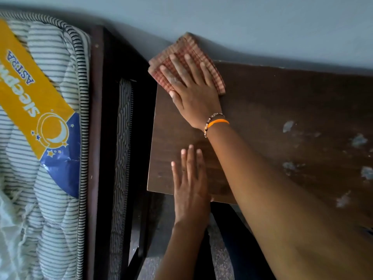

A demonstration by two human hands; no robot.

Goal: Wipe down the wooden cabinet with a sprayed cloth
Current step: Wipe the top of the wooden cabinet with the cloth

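Note:
The wooden cabinet (pixel 282 102) shows its dark brown top, which runs from the middle of the head view to the right edge. A folded red-and-tan checked cloth (pixel 182 48) lies on the top's far left corner, against the wall. My right hand (pixel 193 91) presses flat on the cloth with fingers spread, and the wrist wears an orange band and a beaded bracelet. My left hand (pixel 190 182) rests flat on the top's near left edge, fingers apart and holding nothing. Several whitish smudges (pixel 358 140) mark the right part of the top.
A striped mattress (pixel 50 57) with a yellow and blue label lies on a dark bed frame (pixel 96 118) close to the cabinet's left side, with a narrow gap between. The grey wall (pixel 262 27) stands right behind the cabinet. Speckled floor (pixel 220 259) shows below.

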